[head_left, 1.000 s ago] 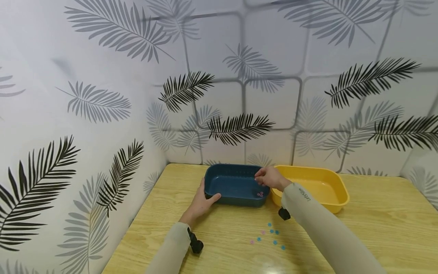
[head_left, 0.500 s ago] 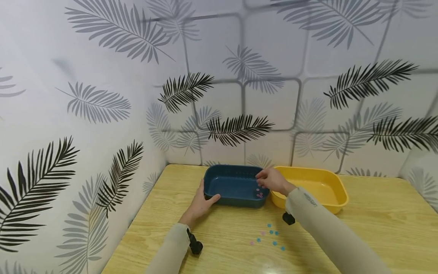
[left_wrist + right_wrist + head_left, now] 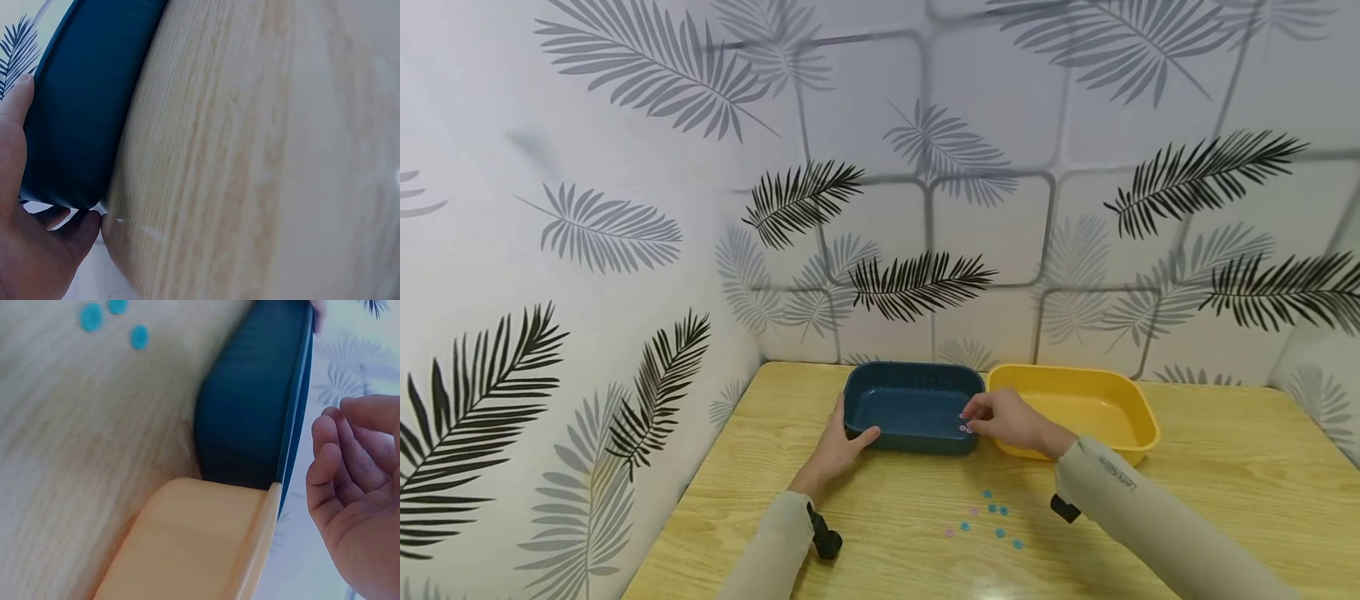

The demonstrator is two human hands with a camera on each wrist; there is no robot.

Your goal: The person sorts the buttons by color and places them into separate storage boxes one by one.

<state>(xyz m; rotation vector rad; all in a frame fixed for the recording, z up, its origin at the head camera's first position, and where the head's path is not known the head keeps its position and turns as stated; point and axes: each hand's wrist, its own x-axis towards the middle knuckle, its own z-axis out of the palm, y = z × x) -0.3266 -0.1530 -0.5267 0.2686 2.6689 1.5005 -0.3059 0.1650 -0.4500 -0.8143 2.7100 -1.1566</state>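
A dark blue basin (image 3: 902, 410) sits on the table, several small pink buttons (image 3: 962, 428) lying in its right end. My left hand (image 3: 837, 443) grips the basin's left end, thumb over the front rim; in the left wrist view the fingers of that hand (image 3: 28, 250) curl round the basin's corner. At the opposite end, my right hand (image 3: 1011, 419) hovers above the rim. In the right wrist view this hand (image 3: 362, 494) has loosely curled fingers, thumb tip close to the fingertips, and nothing shows between them. Several blue buttons (image 3: 992, 508) lie on the table in front.
A yellow basin (image 3: 1101, 414) stands right beside the blue one, partly under my right hand. Two pink buttons (image 3: 949, 532) are scattered among the blue ones on the wooden table (image 3: 1232, 467). A leaf-patterned wall (image 3: 880, 208) rises behind the basins.
One more pink button shows in the blue basin than one second ago. My right hand has moved right and toward me, over the basin's front right rim. The left hand keeps its grip.
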